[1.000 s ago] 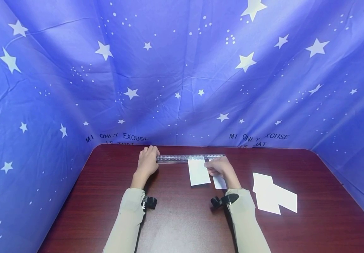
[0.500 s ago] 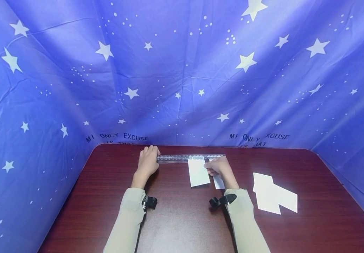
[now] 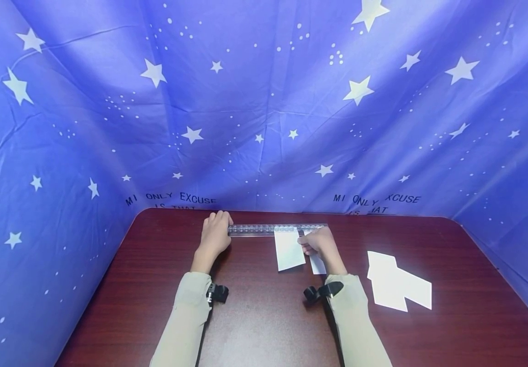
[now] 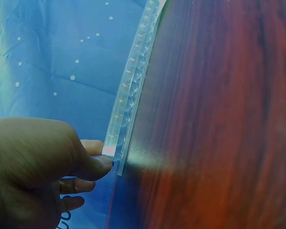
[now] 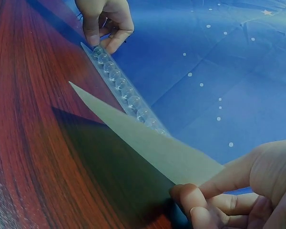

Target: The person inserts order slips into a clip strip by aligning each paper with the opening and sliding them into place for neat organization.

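Observation:
A clear plastic strip [image 3: 251, 230] with a row of round, clear bead-like shapes lies along the table's far edge. My left hand [image 3: 215, 235] pinches its left end between thumb and forefinger, as the left wrist view shows. A white card [image 3: 288, 252] overlaps the strip farther right. My right hand [image 3: 319, 243] pinches this card by its right side; in the right wrist view the card [image 5: 143, 136] is tilted up off the table and casts a shadow. Another white card [image 3: 318, 264] shows below the right hand, partly hidden by it.
Several white cards [image 3: 394, 283] lie overlapping on the right of the dark red wooden table [image 3: 264, 316]. A blue curtain [image 3: 245, 102] with stars hangs right behind the table's far edge and along both sides. Black straps [image 3: 323, 292] with cameras sit on both wrists.
Both hands keep their holds and nearly their places. The pinched white card has shifted very slightly, its near edge tilting a little. The right sleeve has moved a touch to the left.

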`<action>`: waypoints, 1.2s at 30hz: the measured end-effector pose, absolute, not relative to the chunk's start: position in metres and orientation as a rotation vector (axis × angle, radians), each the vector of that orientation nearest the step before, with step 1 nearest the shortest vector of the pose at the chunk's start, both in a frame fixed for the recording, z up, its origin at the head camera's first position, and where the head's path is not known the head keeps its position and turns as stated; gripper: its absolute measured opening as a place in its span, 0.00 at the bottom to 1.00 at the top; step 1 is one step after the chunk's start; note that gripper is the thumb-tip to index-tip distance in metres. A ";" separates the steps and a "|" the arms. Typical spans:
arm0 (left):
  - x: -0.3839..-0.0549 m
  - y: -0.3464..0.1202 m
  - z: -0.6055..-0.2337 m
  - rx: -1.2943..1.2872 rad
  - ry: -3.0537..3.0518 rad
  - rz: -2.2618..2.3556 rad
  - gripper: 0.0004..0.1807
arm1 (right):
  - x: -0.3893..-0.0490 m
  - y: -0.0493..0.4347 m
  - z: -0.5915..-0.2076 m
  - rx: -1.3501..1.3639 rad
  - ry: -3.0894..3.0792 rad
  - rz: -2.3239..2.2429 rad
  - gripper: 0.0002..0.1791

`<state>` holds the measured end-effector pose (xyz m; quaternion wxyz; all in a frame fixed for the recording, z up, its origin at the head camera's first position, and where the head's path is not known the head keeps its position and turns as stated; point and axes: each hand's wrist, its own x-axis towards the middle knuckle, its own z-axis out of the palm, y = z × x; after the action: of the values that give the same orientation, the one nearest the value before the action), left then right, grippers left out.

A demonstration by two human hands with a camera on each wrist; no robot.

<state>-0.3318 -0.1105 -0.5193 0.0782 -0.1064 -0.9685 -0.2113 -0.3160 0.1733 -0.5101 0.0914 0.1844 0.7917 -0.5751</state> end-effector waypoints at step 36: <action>-0.334 -0.112 -0.522 -0.308 -2.898 -0.630 0.19 | -0.314 0.177 -0.506 0.573 2.447 -1.604 0.06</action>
<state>-0.3338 -0.1118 -0.5218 0.0800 -0.1030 -0.9688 -0.2106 -0.3143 0.1770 -0.5063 0.0799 0.1916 0.8181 -0.5363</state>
